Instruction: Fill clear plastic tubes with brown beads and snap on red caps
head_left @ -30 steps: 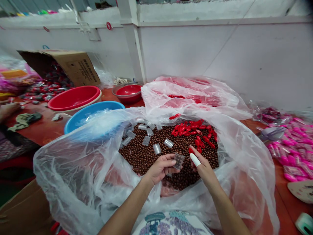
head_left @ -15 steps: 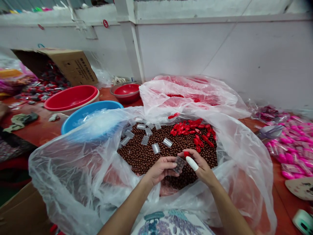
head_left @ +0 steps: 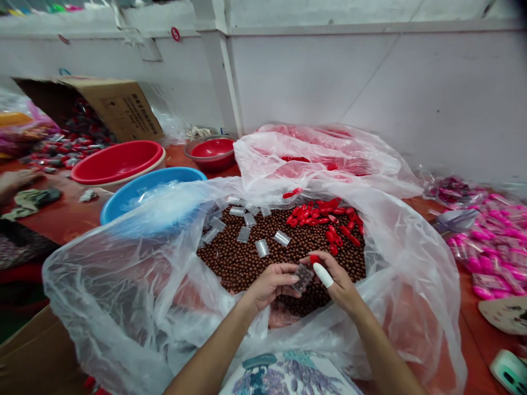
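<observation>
Ok, left hand [head_left: 272, 282] pinches a clear case [head_left: 303, 278], right hand [head_left: 338, 281] pinches a red piece [head_left: 314, 259] just off the case's 1 o'clock.

Brown balls [head_left: 247, 266], red pieces [head_left: 307, 215], colourless case [head_left: 304, 277], blue basin [head_left: 119, 202], pink packets [head_left: 500, 241].
</observation>
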Tool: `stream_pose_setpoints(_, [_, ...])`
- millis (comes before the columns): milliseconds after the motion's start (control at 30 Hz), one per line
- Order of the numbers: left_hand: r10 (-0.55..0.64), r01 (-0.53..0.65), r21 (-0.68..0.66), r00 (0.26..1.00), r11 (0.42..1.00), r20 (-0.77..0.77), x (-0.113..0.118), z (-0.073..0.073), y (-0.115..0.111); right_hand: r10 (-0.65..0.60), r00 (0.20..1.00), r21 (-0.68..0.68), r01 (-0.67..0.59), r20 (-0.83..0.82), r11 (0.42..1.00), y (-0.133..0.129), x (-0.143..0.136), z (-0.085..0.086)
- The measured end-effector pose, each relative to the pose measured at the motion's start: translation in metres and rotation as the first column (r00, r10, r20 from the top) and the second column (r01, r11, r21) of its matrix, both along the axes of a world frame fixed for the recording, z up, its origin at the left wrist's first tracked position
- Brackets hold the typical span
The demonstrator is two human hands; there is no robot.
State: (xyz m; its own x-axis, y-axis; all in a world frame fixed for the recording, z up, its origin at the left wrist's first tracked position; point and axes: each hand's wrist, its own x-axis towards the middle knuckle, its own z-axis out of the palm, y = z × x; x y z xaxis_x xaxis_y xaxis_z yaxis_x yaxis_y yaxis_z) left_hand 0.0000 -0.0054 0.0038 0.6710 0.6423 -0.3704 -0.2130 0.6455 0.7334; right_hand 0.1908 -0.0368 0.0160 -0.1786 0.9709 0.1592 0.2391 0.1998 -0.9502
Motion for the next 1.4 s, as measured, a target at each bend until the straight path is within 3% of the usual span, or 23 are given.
stream_pose_setpoints(167, [-0.004,0.004,0.021,1.000,1.000,-0.013,0.000,0.002,-0.001,-0.138,0.990,0.011,0.138,-0.040,0.990,0.001,0.003,-0.010])
stream_pose_setpoints(267, [0.008,-0.007,0.033,1.000,0.999,-0.020,0.000,0.002,-0.001,-0.250,0.959,-0.138,0.231,-0.136,0.963,0.003,0.005,-0.013])
stream_pose_setpoints(367, [0.043,-0.042,0.044,0.999,0.998,-0.019,-0.001,0.002,-0.002,-0.305,0.908,-0.354,0.195,-0.287,0.915,0.005,0.007,-0.015])
stream_pose_setpoints(467, [0.090,-0.086,0.069,0.995,0.994,-0.045,-0.001,0.002,-0.003,-0.294,0.892,-0.423,0.133,-0.343,0.896,0.004,0.009,-0.016])
stream_pose_setpoints(633, [0.076,-0.068,0.104,0.994,0.992,-0.074,-0.001,0.005,-0.005,-0.207,0.949,-0.324,0.124,-0.238,0.938,-0.001,0.003,-0.007])
stream_pose_setpoints(833, [0.063,-0.062,0.052,0.998,0.997,-0.020,0.000,0.005,-0.007,-0.084,0.988,-0.146,0.064,-0.131,0.987,-0.004,-0.005,0.001])
stream_pose_setpoints(967, [0.086,-0.084,0.060,0.996,0.995,-0.023,-0.002,0.001,-0.007,-0.183,0.981,-0.110,0.176,-0.066,0.978,-0.004,-0.001,-0.005])
stream_pose_setpoints(1133, [0.089,-0.086,0.077,0.995,0.993,-0.045,-0.001,-0.001,-0.008,-0.410,0.910,-0.148,0.399,-0.058,0.905,-0.001,0.008,-0.009])
stream_pose_setpoints(1200, [0.076,-0.070,0.093,0.996,0.993,-0.054,0.001,0.000,-0.010,-0.416,0.900,-0.245,0.377,-0.131,0.893,-0.001,0.009,-0.007])
stream_pose_setpoints(1300, [0.063,-0.055,0.112,0.996,0.992,-0.065,0.005,0.001,-0.012,-0.367,0.872,-0.413,0.218,-0.325,0.884,-0.001,0.007,-0.004])
stream_pose_setpoints(1400, [0.039,-0.031,0.113,0.997,0.993,-0.073,0.009,-0.001,-0.015,-0.318,0.837,-0.460,0.090,-0.445,0.883,-0.001,0.001,-0.004])
